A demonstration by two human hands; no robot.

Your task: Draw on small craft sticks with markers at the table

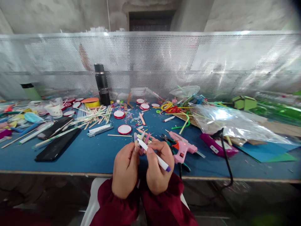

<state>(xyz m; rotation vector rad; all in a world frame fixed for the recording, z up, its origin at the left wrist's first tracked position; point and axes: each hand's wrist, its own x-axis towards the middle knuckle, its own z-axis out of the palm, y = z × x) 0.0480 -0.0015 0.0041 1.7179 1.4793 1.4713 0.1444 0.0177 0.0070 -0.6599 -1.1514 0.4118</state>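
**Marker and sticks in hand, nothing yet assembled**

At the lower centre of the frame, a white marker pen with a purple end (155, 156) is gripped in the closed right hand (158, 171). The left hand (125, 171) is clamped on a small bundle of coloured craft sticks (141, 139). No finished piece is seen in either hand; the work is judged to be at an early stage. A pink hot-glue gun (182, 147) lies untouched just right of the hands on the blue tabletop (94, 153), with loose wooden sticks (94, 117) scattered at upper left.
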